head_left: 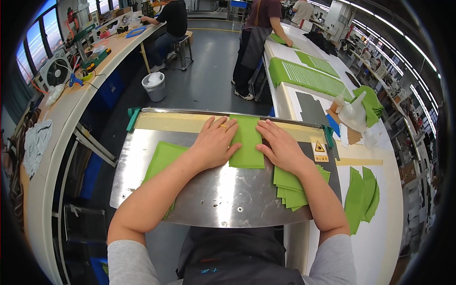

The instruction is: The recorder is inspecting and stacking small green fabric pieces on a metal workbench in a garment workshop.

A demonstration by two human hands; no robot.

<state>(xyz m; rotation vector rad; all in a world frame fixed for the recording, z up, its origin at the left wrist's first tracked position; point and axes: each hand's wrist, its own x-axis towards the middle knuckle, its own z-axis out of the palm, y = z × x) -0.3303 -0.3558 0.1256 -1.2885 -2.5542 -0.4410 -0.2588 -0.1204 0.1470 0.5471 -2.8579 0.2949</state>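
A rectangular piece of green fabric (247, 145) lies flat on the metal work plate (216, 190), its far end against the plate's back edge. My left hand (217, 142) rests along its left edge, fingers stretched out, thumb on the cloth. On the opposite edge lies my right hand (281, 146), also flat with the fingers extended. Neither hand is closed around anything. Partly under my left forearm is another green fabric piece (164, 156). A fanned stack of green pieces (288, 186) sits by my right forearm, which hides part of it.
Green clamps (133, 118) stand at the plate's back corners, with a yellow warning label (319, 148) at its right. A white table (387, 175) on the right carries more green cloth (362, 194). A bench (88, 95) runs along the left, near a bucket (154, 88). Other people work beyond.
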